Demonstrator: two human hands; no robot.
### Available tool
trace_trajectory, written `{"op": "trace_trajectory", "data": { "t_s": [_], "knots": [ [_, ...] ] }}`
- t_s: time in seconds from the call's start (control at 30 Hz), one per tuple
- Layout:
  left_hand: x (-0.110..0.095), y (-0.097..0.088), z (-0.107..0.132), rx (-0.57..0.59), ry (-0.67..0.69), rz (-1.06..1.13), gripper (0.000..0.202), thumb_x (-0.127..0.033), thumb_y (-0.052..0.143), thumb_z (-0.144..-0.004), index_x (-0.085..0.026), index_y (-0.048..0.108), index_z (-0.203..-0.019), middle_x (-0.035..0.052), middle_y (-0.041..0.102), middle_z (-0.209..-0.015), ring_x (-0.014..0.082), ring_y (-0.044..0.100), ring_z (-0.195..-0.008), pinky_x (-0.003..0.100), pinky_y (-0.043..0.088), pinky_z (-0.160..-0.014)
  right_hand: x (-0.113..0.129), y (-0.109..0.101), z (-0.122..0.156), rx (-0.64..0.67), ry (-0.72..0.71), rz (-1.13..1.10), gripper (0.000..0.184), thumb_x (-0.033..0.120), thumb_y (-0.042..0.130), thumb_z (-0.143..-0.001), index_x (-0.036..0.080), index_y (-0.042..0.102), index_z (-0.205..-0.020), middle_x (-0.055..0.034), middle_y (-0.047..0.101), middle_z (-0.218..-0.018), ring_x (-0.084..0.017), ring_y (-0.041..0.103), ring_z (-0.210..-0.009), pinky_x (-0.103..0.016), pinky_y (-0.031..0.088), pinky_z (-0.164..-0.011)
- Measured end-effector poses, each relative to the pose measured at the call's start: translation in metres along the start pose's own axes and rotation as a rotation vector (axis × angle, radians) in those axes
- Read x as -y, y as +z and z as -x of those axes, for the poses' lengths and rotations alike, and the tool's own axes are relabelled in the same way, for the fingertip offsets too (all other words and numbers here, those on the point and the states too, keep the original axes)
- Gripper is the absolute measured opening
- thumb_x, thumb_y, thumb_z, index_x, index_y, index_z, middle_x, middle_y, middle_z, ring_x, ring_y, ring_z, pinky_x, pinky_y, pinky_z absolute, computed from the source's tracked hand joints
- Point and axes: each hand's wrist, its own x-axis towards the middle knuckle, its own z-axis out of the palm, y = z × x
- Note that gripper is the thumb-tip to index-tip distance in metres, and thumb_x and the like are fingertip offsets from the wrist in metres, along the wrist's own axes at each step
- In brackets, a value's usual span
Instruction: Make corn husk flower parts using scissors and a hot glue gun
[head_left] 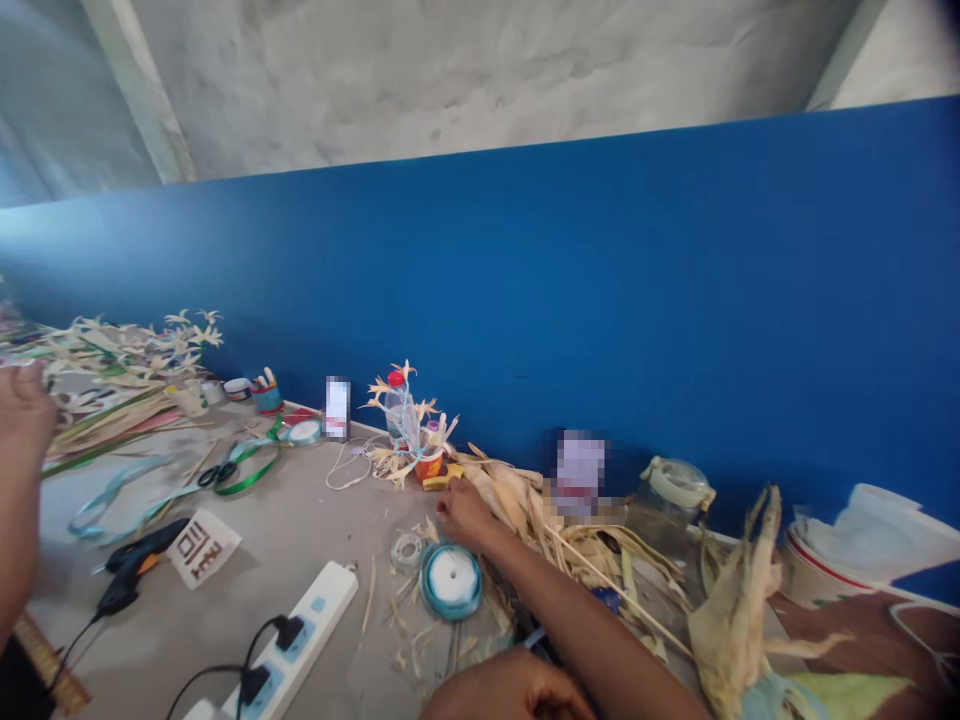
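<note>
My right hand [465, 515] reaches forward over the table and rests at the edge of a heap of dried corn husks [525, 510]. Its fingers are bent together and pressed down; what is under them is hidden. Just beyond its fingertips are a yellow item [442, 480] and a small orange cup [429, 464] holding husk flowers. A teal ribbon spool [451, 579] and a small clear tape roll [407, 549] sit just in front of it. My left hand [22, 410] is raised at the far left edge, blurred, beside a pile of long husk strips [105, 410].
Scissors [217, 473] with green ribbon, a black glue gun [139, 560], a white power strip [300, 630] with plugs, a plastic bottle [397, 400], a glass jar [671, 505] and white bowls [862, 560] stand on the grey table. A blue partition [600, 300] backs it.
</note>
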Motion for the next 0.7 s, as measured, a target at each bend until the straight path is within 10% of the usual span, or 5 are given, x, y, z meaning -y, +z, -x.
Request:
{"op": "trace_trajectory", "data": {
  "t_s": [0.33, 0.7],
  "knots": [
    [0.02, 0.006, -0.011, -0.035, 0.073, -0.113, 0.031, -0.036, 0.068, -0.072, -0.024, 0.074, -0.099, 0.0019, 0.072, -0.086, 0.0158, 0.061, -0.071, 0.024, 0.046, -0.068, -0.001, -0.073, 0.042, 0.012, -0.095, 0.126, 0.02, 0.018, 0.055, -0.077, 0.022, 0.074, -0.079, -0.0068, 0.071, -0.084, -0.025, 0.055, -0.095, -0.037, 0.031, -0.087],
    [-0.007, 0.008, -0.006, -0.046, -0.012, -0.094, 0.032, -0.028, 0.066, -0.069, -0.021, 0.075, -0.099, 0.0009, 0.066, -0.072, 0.0113, 0.049, -0.058, 0.02, 0.04, -0.056, 0.02, -0.055, 0.05, 0.177, -0.302, 0.405, 0.018, 0.014, 0.058, -0.072, 0.014, 0.074, -0.078, -0.0152, 0.07, -0.083, -0.03, 0.053, -0.095, -0.048, 0.029, -0.093]
  ]
}}
